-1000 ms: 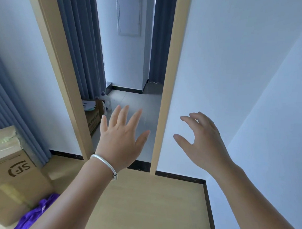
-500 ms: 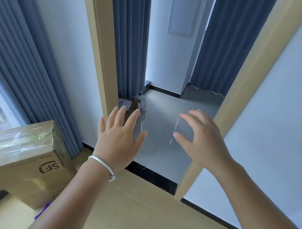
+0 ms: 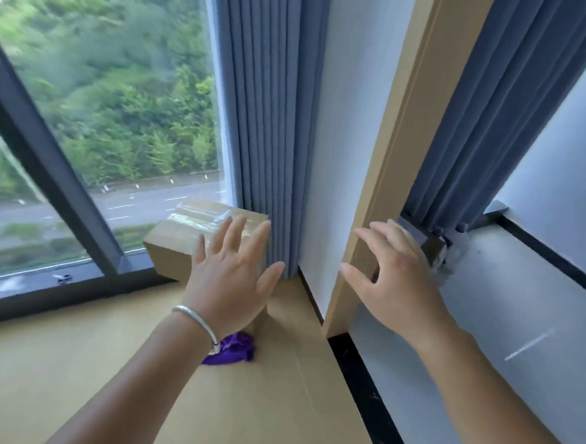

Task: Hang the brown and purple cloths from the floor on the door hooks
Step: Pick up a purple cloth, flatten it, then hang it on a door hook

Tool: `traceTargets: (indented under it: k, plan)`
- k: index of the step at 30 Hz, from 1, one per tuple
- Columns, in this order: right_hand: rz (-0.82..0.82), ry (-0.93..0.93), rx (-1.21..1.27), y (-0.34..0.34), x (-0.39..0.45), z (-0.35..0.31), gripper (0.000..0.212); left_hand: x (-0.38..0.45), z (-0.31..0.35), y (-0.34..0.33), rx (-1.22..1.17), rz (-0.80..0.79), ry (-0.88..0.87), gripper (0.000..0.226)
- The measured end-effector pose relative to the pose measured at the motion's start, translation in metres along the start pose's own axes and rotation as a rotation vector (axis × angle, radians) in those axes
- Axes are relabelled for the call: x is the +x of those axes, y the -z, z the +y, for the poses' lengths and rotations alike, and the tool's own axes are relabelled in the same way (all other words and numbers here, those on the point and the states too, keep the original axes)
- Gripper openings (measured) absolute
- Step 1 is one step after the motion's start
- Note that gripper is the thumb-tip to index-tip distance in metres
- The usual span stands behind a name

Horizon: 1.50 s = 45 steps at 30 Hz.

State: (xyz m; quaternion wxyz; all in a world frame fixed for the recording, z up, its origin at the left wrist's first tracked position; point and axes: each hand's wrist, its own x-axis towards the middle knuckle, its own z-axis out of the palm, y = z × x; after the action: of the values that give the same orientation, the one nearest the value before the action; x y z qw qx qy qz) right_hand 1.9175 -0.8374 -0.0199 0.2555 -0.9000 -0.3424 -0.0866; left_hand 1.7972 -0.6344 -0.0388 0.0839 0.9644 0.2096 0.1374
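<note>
**Purple cloth lies below the left wrist, nearer the left hand**

The left hand [image 3: 231, 276], at frame centre, is spread wide with straight fingers and holds nothing; a smooth silver bangle [image 3: 197, 319] rings its wrist. The right hand [image 3: 394, 282], centre right, is loosely curved, fingers apart, also empty. The purple cloth [image 3: 235, 349] sits lower in the frame than both hands, partly hidden by the left forearm, so the left hand is plainly nearer and would reach down and back toward the body. It is a crumpled, slightly shiny bunch with no clear long axis, lying on the matte tan floor [image 3: 80, 364]. Beyond the left hand stands a taped cardboard box [image 3: 174, 247]; pleated blue-grey curtains [image 3: 272, 121] and a tan wooden door frame [image 3: 397, 159] rise behind. No brown cloth or door hooks appear.
</note>
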Motion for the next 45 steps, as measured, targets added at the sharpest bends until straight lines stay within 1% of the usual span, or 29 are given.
traceTargets:
  k: [7,10,14,18,22,25,28,30,34,38,41,45]
  plan:
    - [-0.169,0.257,0.107,-0.062,0.071,-0.029,0.054,-0.004,-0.054,0.004,0.078,0.036,0.318,0.069]
    - [-0.249,0.333,0.134,-0.097,0.092,-0.051,0.054,-0.007,-0.086,-0.004,0.091,0.035,0.42,0.069]
    - [-0.323,0.408,0.14,-0.153,0.118,-0.078,0.055,-0.005,-0.14,-0.025,0.102,0.021,0.503,0.065]
    - [-0.435,0.408,0.127,-0.222,0.135,-0.097,0.053,-0.001,-0.199,-0.061,0.057,-0.018,0.569,0.066]
    - [-0.577,0.395,0.099,-0.299,0.142,-0.103,0.052,0.003,-0.25,-0.118,0.008,-0.156,0.618,0.064]
    - [-0.661,0.356,0.078,-0.36,0.14,-0.099,0.054,0.004,-0.282,-0.176,-0.026,-0.256,0.628,0.064]
    - [-0.735,0.373,0.051,-0.431,0.133,-0.089,0.054,0.004,-0.314,-0.243,-0.049,-0.363,0.633,0.063]
    - [-0.786,0.368,0.054,-0.484,0.128,-0.076,0.053,0.003,-0.335,-0.293,-0.085,-0.406,0.64,0.062]
    - [-0.911,0.348,0.084,-0.603,0.108,-0.032,0.052,-0.001,-0.37,-0.413,-0.152,-0.415,0.668,0.06]
    - [-1.019,0.343,0.066,-0.733,0.082,0.028,0.051,-0.004,-0.397,-0.546,-0.26,-0.422,0.667,0.056]
    - [-1.05,0.305,0.046,-0.822,0.063,0.074,0.051,-0.006,-0.417,-0.644,-0.307,-0.417,0.653,0.052]
    - [-1.046,0.266,0.003,-0.922,0.053,0.12,0.052,0.005,-0.459,-0.758,-0.353,-0.5,0.65,0.047]
